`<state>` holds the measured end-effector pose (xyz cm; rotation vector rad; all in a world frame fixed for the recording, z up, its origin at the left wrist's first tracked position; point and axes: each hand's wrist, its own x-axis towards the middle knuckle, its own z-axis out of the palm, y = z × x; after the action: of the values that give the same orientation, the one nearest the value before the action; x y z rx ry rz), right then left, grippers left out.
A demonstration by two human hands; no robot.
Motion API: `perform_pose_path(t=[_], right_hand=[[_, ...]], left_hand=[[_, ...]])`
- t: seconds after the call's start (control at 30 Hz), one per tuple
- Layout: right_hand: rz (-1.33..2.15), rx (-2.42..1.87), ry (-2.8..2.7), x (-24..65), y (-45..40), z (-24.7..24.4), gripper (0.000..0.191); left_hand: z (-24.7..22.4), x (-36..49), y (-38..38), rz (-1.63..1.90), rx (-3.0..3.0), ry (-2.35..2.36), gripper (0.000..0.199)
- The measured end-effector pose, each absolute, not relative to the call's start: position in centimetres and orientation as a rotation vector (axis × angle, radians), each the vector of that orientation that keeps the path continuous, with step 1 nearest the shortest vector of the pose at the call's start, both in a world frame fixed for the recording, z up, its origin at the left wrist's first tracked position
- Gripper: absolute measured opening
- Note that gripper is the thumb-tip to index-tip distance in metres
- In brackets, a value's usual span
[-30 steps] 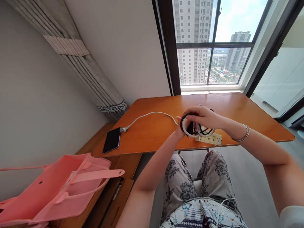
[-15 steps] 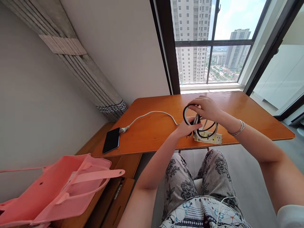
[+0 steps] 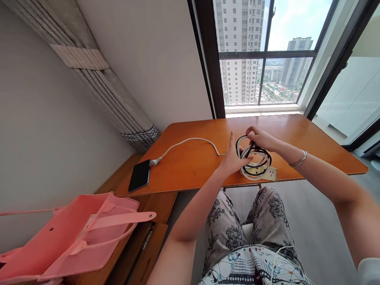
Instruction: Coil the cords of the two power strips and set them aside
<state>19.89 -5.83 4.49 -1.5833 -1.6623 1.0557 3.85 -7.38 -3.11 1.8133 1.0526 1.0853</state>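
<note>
A coil of black and white cables (image 3: pixel 261 151) is held in loops above the near edge of the table. My left hand (image 3: pixel 232 160) grips the coil's left side, its thumb across the loops and one finger pointing up. At the top of the coil, my right hand (image 3: pixel 260 138) pinches the cables between bent fingers. Beneath the loops lies a pale yellow power strip (image 3: pixel 271 174), partly covered by them. A white cord (image 3: pixel 192 139) runs along the table to behind my left hand; whether it joins the coil is hidden.
The wooden table (image 3: pixel 184 170) reaches to the window. On its left lie a black phone (image 3: pixel 139 176) and a white plug (image 3: pixel 154 162). An open pink bag (image 3: pixel 89 233) rests on a lower wooden surface at the left. A curtain (image 3: pixel 118 103) hangs by the wall.
My right hand has shifted slightly right and down along the coil. A finger of my left hand has lifted upright. The loops sit closer together.
</note>
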Motion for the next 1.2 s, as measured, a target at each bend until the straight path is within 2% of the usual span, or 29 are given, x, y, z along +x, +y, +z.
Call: perform_pose_path(t=[0.07,0.2,0.3,0.37,0.4,0.47,0.5,0.53,0.6,0.7,0.83,1.03,1.2], right_hand=[[1.121,-1.577,-1.62,19.8,-5.5,4.1,0.01],[1.136,-1.538,-1.612,19.8,-5.0,3.4,0.008],[1.063,-1.468,-1.703,20.3,-5.3,3.2,0.011],[1.014,-1.39,-1.857,21.1,-6.0,3.0,0.03],[0.953,-1.349,-1.97,21.6,-6.4,2.9,0.047],[0.708,-1.31,-2.213,22.5,-7.3,2.7,0.08],[0.528,-1.317,-2.309,23.0,-7.7,2.5,0.086],[0.335,-1.333,-2.373,23.4,-8.0,2.3,0.082],[-0.009,-1.354,-2.41,23.9,-8.2,1.8,0.062],[-0.348,-1.278,-2.363,24.2,-7.7,0.8,0.042],[-0.585,-1.133,-2.228,24.2,-6.6,-0.6,0.025],[-0.896,-0.741,-2.34,23.6,-6.2,-0.8,0.023],[-0.96,-0.796,-2.494,22.1,-6.8,0.5,0.017]], left_hand=[[-3.6,4.0,-7.4,1.147,1.931,1.105,0.111],[-4.5,4.3,-7.3,1.246,2.097,1.17,0.074],[-4.8,4.4,-7.1,1.304,2.123,1.171,0.063],[-4.7,4.3,-7.0,1.311,2.126,1.187,0.059],[-4.6,4.2,-6.9,1.308,2.128,1.195,0.057],[-4.3,4.0,-6.8,1.301,2.137,1.208,0.053],[-4.1,3.9,-6.8,1.3,2.143,1.209,0.051],[-3.8,3.8,-6.7,1.295,2.149,1.209,0.047],[-3.4,3.6,-6.6,1.261,2.146,1.217,0.035],[-3.1,3.4,-6.3,1.141,2.055,1.236,0.019],[-3.0,3.2,-5.6,0.983,1.728,1.058,0.022],[-2.1,2.8,-5.9,0.914,1.397,0.957,0.016],[-2.0,2.9,-6.2,0.889,1.375,0.942,0.014]])
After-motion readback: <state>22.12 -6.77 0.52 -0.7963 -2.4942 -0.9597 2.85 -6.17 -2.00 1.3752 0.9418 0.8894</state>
